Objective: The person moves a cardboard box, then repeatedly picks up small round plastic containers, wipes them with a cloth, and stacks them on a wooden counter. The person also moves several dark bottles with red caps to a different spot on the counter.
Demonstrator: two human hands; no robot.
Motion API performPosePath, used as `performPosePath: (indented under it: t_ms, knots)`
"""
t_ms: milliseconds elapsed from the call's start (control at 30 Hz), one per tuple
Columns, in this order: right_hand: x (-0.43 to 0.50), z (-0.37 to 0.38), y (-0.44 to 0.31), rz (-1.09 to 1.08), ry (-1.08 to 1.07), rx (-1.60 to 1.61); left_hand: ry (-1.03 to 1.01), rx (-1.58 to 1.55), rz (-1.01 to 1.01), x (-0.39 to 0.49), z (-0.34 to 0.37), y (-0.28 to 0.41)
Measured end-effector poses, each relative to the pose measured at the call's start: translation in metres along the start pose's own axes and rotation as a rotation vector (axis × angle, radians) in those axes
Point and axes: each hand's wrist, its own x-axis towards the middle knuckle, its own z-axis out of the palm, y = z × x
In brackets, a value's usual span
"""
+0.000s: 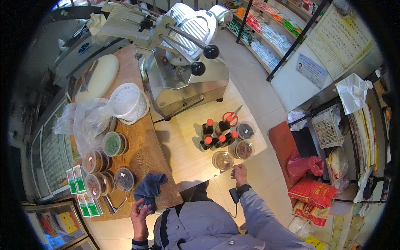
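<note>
My left hand is raised with its fingers apart, at the lower edge of a dark blue cloth on the brown wooden table. Loosely curled, my right hand hangs by the front edge of the pale tabletop, just below a round lidded plastic tub; whether it holds anything small I cannot tell. Beside that tub stand a tub of reddish-brown contents and one of dark contents. Several dark bottles with red caps stand left of them, near red-handled scissors.
A metal slicing machine stands at the back of the pale tabletop. On the brown table are stacked tubs, a white plastic basket, plastic bags and a white board. Red sacks lie at the right.
</note>
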Motion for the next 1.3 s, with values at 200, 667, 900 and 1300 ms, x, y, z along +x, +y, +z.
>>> performPosePath:
  t_ms: [200,667,900,1300]
  knots:
    - [-0.011,0.001,-0.108,-0.689,0.192,-0.208,0.014,-0.068,0.000,0.004,-0.002,-0.006]
    - [0.076,0.069,-0.273,-0.899,-0.571,-1.291,0.223,-0.101,-0.005,-0.008,-0.006,-0.009]
    - [0.095,0.081,-0.266,-0.997,-0.430,-1.250,0.252,-0.085,-0.018,-0.021,-0.002,-0.008]
    - [0.141,0.122,-0.295,-1.056,-0.248,-1.130,0.304,-0.077,-0.029,-0.034,0.006,-0.001]
